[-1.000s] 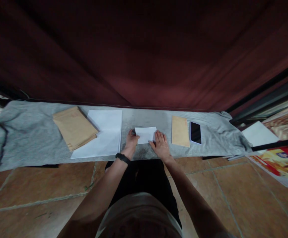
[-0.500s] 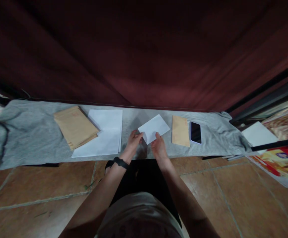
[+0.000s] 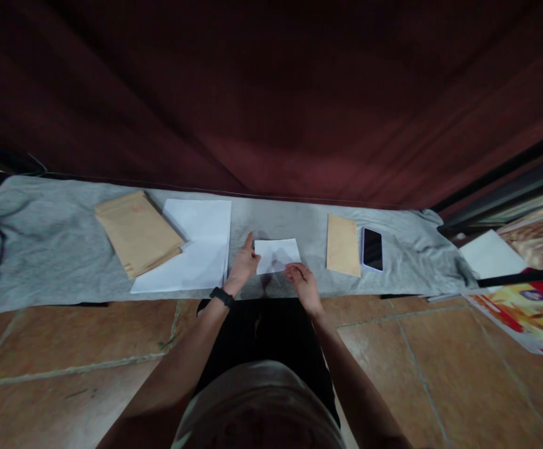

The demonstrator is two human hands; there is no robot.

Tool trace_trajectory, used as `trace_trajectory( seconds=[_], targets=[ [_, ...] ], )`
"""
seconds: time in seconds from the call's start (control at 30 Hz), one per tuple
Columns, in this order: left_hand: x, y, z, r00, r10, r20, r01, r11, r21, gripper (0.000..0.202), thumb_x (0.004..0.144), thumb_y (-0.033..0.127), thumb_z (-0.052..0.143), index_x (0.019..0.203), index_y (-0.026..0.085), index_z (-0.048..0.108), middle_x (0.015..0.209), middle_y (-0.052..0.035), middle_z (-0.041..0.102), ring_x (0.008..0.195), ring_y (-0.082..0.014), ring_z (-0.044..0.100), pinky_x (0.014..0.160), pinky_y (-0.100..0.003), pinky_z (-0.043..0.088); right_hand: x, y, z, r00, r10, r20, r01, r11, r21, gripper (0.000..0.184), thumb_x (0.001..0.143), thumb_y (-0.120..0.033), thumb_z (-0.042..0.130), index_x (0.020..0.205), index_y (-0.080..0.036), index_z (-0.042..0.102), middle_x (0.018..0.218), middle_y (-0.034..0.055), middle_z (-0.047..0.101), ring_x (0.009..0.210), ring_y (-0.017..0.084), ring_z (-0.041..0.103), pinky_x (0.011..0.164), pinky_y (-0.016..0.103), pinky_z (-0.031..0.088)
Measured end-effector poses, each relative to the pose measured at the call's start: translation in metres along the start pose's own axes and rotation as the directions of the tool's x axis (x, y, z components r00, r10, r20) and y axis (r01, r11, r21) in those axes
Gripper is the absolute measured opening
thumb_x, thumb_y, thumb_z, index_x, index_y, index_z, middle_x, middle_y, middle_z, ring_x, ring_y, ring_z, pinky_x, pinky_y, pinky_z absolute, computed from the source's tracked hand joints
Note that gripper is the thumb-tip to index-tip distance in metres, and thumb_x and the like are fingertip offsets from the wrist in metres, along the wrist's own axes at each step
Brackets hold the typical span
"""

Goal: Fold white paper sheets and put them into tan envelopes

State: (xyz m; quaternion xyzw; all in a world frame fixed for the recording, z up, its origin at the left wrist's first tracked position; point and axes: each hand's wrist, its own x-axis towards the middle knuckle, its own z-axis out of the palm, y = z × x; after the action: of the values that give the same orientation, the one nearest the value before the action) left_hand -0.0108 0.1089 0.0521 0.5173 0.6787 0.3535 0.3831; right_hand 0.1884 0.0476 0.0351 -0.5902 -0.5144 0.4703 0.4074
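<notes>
A small folded white paper lies on the grey cloth in front of me. My left hand, with a black band at the wrist, touches the paper's left edge, its forefinger stretched out. My right hand pinches the paper's near right corner with curled fingers. Both hands rest low over the cloth.
A stack of brown envelopes partly overlaps larger white sheets at the left. A single brown envelope and a black phone lie at the right. A dark red curtain hangs behind. Tiled floor is below; more paper sits far right.
The white paper was lifted and tilted half a second ago; it now lies flat and square on the cloth again, with both hands still at its edges.
</notes>
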Motion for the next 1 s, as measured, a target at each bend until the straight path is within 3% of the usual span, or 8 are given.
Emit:
trace_trajectory(
  seconds=[0.13, 0.23, 0.3, 0.4, 0.53, 0.63, 0.73, 1.0],
  targets=[
    [0.001, -0.004, 0.004, 0.998, 0.059, -0.011, -0.059, 0.997, 0.049, 0.083, 0.069, 0.006, 0.064, 0.15, 0.014, 0.048, 0.063, 0.0038, 0.06, 0.061, -0.0197, 0.062, 0.075, -0.03, 0.051, 0.018, -0.004, 0.006, 0.929, -0.363, 0.078, 0.346, 0.769, -0.538, 0.044, 0.103, -0.029, 0.038, 0.138, -0.019, 0.062, 0.143, 0.0109, 0.063, 0.133, 0.022, 0.058, 0.114, 0.04, 0.045],
    [0.007, -0.006, 0.002, 0.998, 0.063, 0.026, -0.066, 0.988, 0.137, 0.081, 0.075, 0.008, 0.063, 0.153, 0.013, 0.043, 0.071, 0.0005, 0.065, 0.068, -0.0209, 0.066, 0.08, -0.032, 0.053, 0.03, -0.002, 0.015, 0.894, -0.372, 0.249, 0.425, 0.532, -0.732, 0.048, 0.105, -0.028, 0.039, 0.151, -0.02, 0.05, 0.16, 0.0097, 0.046, 0.149, 0.023, 0.039, 0.123, 0.045, 0.032],
    [0.009, -0.008, 0.0, 0.998, 0.055, 0.039, -0.061, 0.981, 0.182, 0.08, 0.077, 0.009, 0.063, 0.154, 0.013, 0.041, 0.081, -0.003, 0.069, 0.075, -0.0222, 0.068, 0.084, -0.034, 0.054, 0.035, 0.001, 0.02, 0.888, -0.358, 0.29, 0.438, 0.461, -0.772, 0.049, 0.106, -0.031, 0.04, 0.154, -0.02, 0.046, 0.163, 0.0096, 0.04, 0.152, 0.026, 0.034, 0.125, 0.049, 0.028],
    [0.003, -0.007, 0.002, 0.988, 0.151, -0.028, -0.137, 0.95, 0.282, 0.071, 0.083, 0.012, 0.059, 0.153, 0.013, 0.043, 0.117, -0.0143, 0.07, 0.102, -0.0264, 0.07, 0.097, -0.039, 0.053, 0.036, 0.008, 0.023, 0.887, -0.359, 0.29, 0.432, 0.427, -0.794, 0.051, 0.107, -0.035, 0.039, 0.155, -0.02, 0.045, 0.164, 0.0101, 0.038, 0.152, 0.028, 0.035, 0.125, 0.051, 0.024],
    [-0.023, -0.003, 0.027, 0.924, 0.382, 0.003, -0.344, 0.828, 0.442, 0.054, 0.098, 0.023, 0.044, 0.15, 0.009, 0.045, 0.157, -0.0203, 0.046, 0.146, -0.031, 0.042, 0.122, -0.047, 0.031, 0.035, 0.014, 0.022, 0.883, -0.353, 0.31, 0.441, 0.397, -0.805, 0.053, 0.106, -0.03, 0.037, 0.157, -0.017, 0.04, 0.166, 0.0108, 0.033, 0.153, 0.028, 0.031, 0.126, 0.05, 0.022],
    [-0.042, -0.004, 0.052, 0.893, 0.414, 0.174, -0.443, 0.746, 0.497, 0.059, 0.102, 0.036, 0.039, 0.154, 0.007, 0.039, 0.161, -0.0189, 0.04, 0.154, -0.03, 0.029, 0.127, -0.049, 0.022, 0.034, 0.018, 0.019, 0.875, -0.339, 0.346, 0.461, 0.367, -0.808, 0.057, 0.102, -0.019, 0.037, 0.159, -0.015, 0.036, 0.168, 0.011, 0.029, 0.155, 0.027, 0.026, 0.127, 0.049, 0.02],
    [-0.049, -0.009, 0.063, 0.899, 0.392, 0.194, -0.43, 0.715, 0.552, 0.065, 0.104, 0.043, 0.034, 0.159, 0.009, 0.03, 0.165, -0.0173, 0.035, 0.156, -0.0273, 0.024, 0.128, -0.049, 0.02, 0.034, 0.02, 0.019, 0.873, -0.338, 0.351, 0.463, 0.35, -0.814, 0.06, 0.1, -0.018, 0.036, 0.16, -0.014, 0.032, 0.168, 0.0121, 0.028, 0.156, 0.027, 0.024, 0.127, 0.05, 0.018],
    [-0.039, -0.026, 0.049, 0.905, 0.39, 0.172, -0.407, 0.67, 0.62, 0.065, 0.103, 0.041, 0.035, 0.159, 0.008, 0.03, 0.166, -0.0172, 0.031, 0.157, -0.0271, 0.019, 0.128, -0.049, 0.018, 0.033, 0.021, 0.019, 0.895, -0.377, 0.238, 0.394, 0.418, -0.819, 0.055, 0.105, -0.027, 0.034, 0.159, -0.013, 0.036, 0.165, 0.0153, 0.033, 0.154, 0.029, 0.029, 0.125, 0.053, 0.021]
  ],
)
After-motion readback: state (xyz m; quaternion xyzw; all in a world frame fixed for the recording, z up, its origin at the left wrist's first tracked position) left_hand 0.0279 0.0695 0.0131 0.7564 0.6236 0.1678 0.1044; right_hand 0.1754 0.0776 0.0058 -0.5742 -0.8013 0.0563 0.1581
